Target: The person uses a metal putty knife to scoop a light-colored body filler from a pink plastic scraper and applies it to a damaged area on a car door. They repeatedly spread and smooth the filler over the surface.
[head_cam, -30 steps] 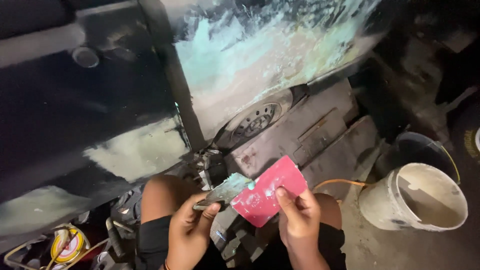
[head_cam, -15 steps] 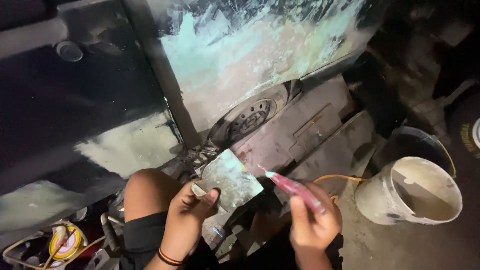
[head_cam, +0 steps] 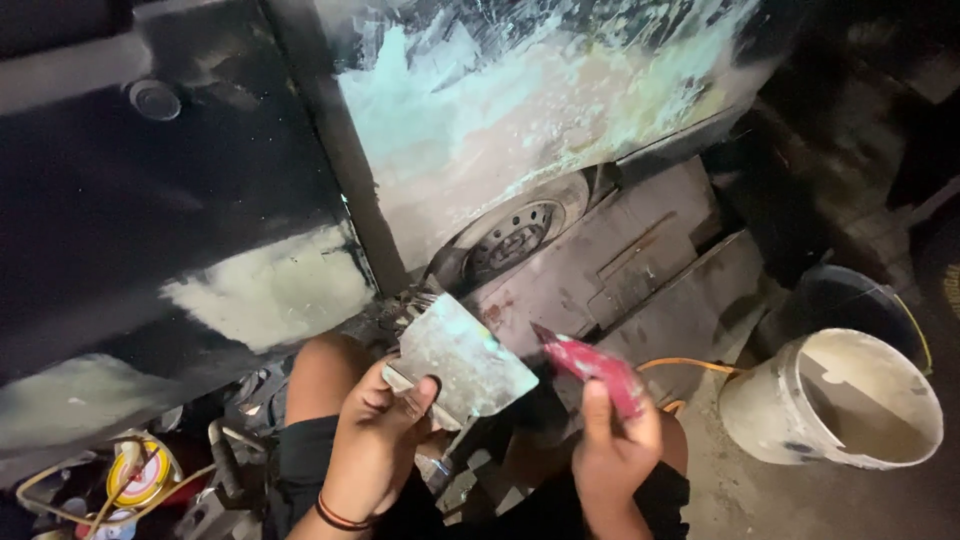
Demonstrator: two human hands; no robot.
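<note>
Spreader blades were what both my hands held: a wide metal spreader (head_cam: 462,363), smeared pale grey, sat in my left hand (head_cam: 375,440), and a red plastic spreader (head_cam: 592,368) sat in my right hand (head_cam: 612,450). My left fingers (head_cam: 420,398) were clamped on the lower edge of the metal blade, thumb over its face, with the blade tilted up and away from me. My right fingers (head_cam: 596,405) were closed on the near end of the red blade, which I saw almost edge-on, its tip pointing toward the metal spreader; the two blades were near each other but apart. Taking the metal spreader as my landmark, the car body (head_cam: 520,130) rose just beyond it, its panel covered with a broad patch of pale greenish and cream filler. Left of the spreader was a dark door panel (head_cam: 120,230) with a smaller whitish filler patch (head_cam: 270,290). Just past the spreader's far edge, a wheel (head_cam: 510,235) with a holed steel rim showed under the body, and flat grey boards (head_cam: 640,260) leaned to the right of that. Well to the right of the spreader stood a dirty white bucket (head_cam: 760,410) with a dark bucket (head_cam: 850,300) behind it. An orange cord (head_cam: 690,364) ran along the ground between the red blade and the white bucket. My bare knee (head_cam: 325,375) was just left of the spreader, and a thin band (head_cam: 340,517) circled my left wrist.
</note>
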